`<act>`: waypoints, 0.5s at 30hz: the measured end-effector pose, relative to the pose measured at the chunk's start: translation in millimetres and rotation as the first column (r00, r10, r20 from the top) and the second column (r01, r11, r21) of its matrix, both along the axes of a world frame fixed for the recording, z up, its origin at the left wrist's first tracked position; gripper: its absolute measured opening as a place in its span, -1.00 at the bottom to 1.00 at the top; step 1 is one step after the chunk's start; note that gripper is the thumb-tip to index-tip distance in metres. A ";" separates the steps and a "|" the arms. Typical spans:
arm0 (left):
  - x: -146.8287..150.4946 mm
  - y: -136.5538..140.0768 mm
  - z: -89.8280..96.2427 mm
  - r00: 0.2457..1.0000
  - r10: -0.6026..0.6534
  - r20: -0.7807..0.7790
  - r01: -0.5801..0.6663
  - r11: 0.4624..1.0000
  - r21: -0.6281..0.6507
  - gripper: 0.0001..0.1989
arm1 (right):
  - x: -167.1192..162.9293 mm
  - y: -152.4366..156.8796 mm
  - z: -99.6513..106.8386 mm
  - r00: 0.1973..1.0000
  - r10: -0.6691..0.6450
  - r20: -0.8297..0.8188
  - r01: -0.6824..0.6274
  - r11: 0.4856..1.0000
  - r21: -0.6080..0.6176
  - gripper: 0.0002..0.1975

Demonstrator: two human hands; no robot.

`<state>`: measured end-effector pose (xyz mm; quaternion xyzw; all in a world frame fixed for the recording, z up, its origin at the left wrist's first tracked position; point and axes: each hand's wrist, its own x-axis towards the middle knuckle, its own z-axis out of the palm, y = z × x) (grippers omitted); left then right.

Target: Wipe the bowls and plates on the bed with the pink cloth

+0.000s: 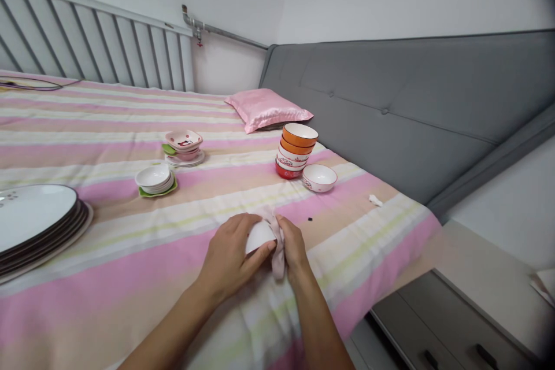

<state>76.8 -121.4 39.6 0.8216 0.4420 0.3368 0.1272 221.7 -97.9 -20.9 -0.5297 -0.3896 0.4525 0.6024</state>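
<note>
A white bowl (259, 236) is held over the striped bedspread (173, 277) in front of me. My left hand (232, 251) grips it, fingers over the far side and thumb across the near side. In my right hand (293, 243) is a pale pinkish cloth (277, 260), pressed against the bowl's right side, with one end hanging down. The bowl's far side is hidden by fingers and cloth. Beyond my hands, a white bowl with a red rim (319, 178) sits beside a stack of orange, white and red bowls (297, 150).
Large dark-rimmed plates (39, 219) are piled at left. Small white dishes (154, 178) on a green leaf-shaped plate and pink square dishes (184, 141) lie farther back. A pink pillow (269, 108) rests near the grey headboard (390, 87). The bed's edge drops toward a grey-fronted cabinet (451, 324).
</note>
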 end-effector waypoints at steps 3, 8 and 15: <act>-2.7 2.2 -0.1 0.999 0.031 0.015 -0.030 0.998 -0.052 -0.56 | 1.7 1.0 -5.5 0.998 0.014 0.059 -0.013 1.000 -0.013 -0.61; -8.5 6.6 -3.8 0.996 0.069 0.052 -0.064 0.993 -0.104 -0.52 | 2.9 0.6 -12.5 0.988 0.030 0.155 -0.033 0.999 0.017 -0.57; -16.6 15.7 -6.8 0.981 0.119 0.150 -0.088 0.976 -0.197 -0.52 | -5.3 -2.2 -8.4 0.982 0.077 0.171 -0.108 0.977 0.183 -0.48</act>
